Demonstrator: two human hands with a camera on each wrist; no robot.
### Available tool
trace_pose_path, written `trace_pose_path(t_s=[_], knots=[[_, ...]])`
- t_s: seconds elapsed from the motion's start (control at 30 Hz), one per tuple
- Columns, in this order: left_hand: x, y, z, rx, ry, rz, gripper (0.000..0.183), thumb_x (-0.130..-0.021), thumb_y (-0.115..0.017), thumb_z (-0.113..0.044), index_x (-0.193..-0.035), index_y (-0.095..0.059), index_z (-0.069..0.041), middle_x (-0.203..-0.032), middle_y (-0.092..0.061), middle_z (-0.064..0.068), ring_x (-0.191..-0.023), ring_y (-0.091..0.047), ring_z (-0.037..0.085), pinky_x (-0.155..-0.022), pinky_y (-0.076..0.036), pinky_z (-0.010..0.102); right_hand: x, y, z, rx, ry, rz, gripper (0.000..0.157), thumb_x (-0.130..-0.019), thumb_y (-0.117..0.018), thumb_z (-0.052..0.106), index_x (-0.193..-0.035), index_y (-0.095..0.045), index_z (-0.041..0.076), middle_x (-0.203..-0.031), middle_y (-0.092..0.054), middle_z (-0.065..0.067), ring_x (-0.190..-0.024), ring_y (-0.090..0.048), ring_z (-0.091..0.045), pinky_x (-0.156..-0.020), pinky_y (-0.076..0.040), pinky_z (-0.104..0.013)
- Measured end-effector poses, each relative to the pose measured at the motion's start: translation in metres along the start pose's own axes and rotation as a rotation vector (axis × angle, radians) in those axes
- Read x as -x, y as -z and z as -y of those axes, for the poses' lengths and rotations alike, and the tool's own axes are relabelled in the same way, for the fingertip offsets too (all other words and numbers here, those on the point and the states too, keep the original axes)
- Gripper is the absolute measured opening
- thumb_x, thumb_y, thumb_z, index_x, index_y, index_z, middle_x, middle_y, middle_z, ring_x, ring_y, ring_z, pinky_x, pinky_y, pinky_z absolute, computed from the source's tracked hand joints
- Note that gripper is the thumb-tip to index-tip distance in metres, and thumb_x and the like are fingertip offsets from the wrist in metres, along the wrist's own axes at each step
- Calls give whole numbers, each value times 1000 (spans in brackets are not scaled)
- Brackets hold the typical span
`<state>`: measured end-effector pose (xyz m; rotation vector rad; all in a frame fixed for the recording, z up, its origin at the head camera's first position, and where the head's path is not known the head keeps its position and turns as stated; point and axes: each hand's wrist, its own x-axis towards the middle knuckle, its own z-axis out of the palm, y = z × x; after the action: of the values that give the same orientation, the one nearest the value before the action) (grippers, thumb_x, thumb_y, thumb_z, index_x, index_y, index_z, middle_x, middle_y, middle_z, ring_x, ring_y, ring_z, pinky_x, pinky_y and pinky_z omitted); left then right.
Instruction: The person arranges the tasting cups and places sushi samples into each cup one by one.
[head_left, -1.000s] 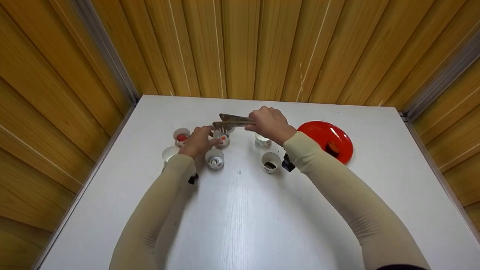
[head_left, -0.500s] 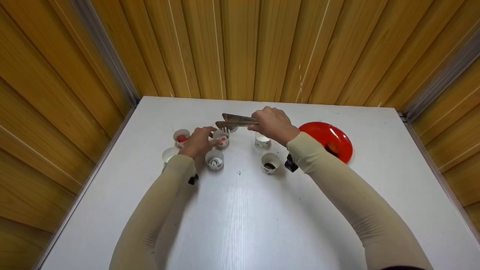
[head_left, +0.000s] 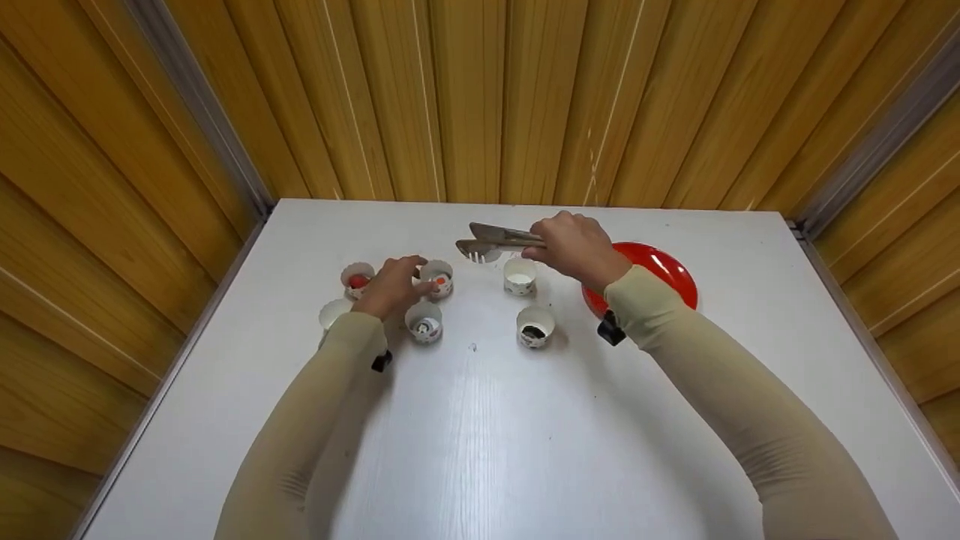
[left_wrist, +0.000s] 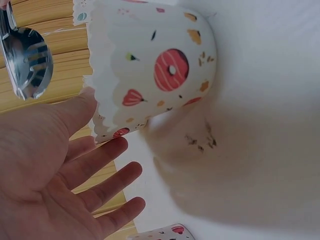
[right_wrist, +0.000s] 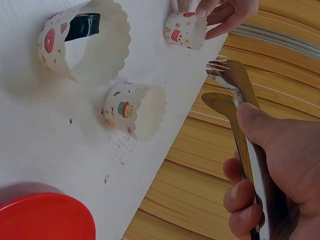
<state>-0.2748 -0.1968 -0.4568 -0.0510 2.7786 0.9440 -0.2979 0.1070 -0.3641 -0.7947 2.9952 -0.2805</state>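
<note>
My left hand stands beside a patterned paper baking cup with something orange in it. In the left wrist view, the thumb lies at the scalloped rim of that cup and the other fingers spread loosely beside it. My right hand grips metal food tongs above the far middle of the table. One tong tip is pronged like a fork, the other rounded like a spoon; nothing shows between them. Below and right of the tongs stands another cup.
Near the left hand stand cups with a red item and a white-and-black item, plus one partly hidden cup. A cup holds something dark. A red plate lies partly beneath the right forearm. Wooden panels line the back.
My right hand and the tongs have moved right, away from the cup by the left hand. The right forearm now hides the dark-and-orange item on the plate. The left hand holds its place.
</note>
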Motion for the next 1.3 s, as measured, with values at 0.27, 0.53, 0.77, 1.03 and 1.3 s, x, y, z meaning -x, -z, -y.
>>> trace_pose_path(t_s=[0.27, 0.53, 0.77, 1.03, 1.3], knots=[[1, 3, -1, 14, 5, 15, 60, -98, -72, -32, -151, -49, -15, -137, -54, 12, -125, -52, 29, -108, -45, 50, 20, 5, -27, -38, -45, -27, 30, -94, -77, 33, -112, -77, 10, -88, -73, -6, -76, -61, -25, -67, -53, -37], [-3, 7, 0, -21, -7, 33, 59, -99, -71, -30, -151, -49, -13, -138, -57, 14, -124, -54, 30, -108, -45, 51, 37, 5, -55, -1, -40, -63, 23, -94, -78, 29, -105, -77, 9, -81, -70, -5, -70, -57, -23, -60, -46, -36], [-4, 10, 2, -28, -14, 39, 60, -98, -73, -30, -150, -50, -10, -135, -57, 14, -123, -53, 31, -107, -46, 50, 54, 5, -74, 8, -82, -67, 25, -93, -78, 29, -107, -76, 8, -83, -70, -5, -73, -56, -24, -64, -47, -38], [-6, 14, 3, 0, -4, 66, 60, -99, -72, -28, -150, -47, -9, -136, -56, 17, -121, -54, 32, -107, -47, 49, 73, 5, -96, 14, -124, -52, 35, -94, -78, 30, -119, -74, 6, -96, -74, -10, -80, -58, -27, -67, -53, -43], [-7, 16, 2, 6, 20, 86, 61, -99, -72, -30, -150, -47, -11, -137, -57, 15, -122, -56, 31, -108, -46, 50, 85, 7, -112, 41, -195, -7, 37, -94, -77, 32, -117, -73, 5, -89, -68, -10, -78, -57, -28, -63, -50, -40]])
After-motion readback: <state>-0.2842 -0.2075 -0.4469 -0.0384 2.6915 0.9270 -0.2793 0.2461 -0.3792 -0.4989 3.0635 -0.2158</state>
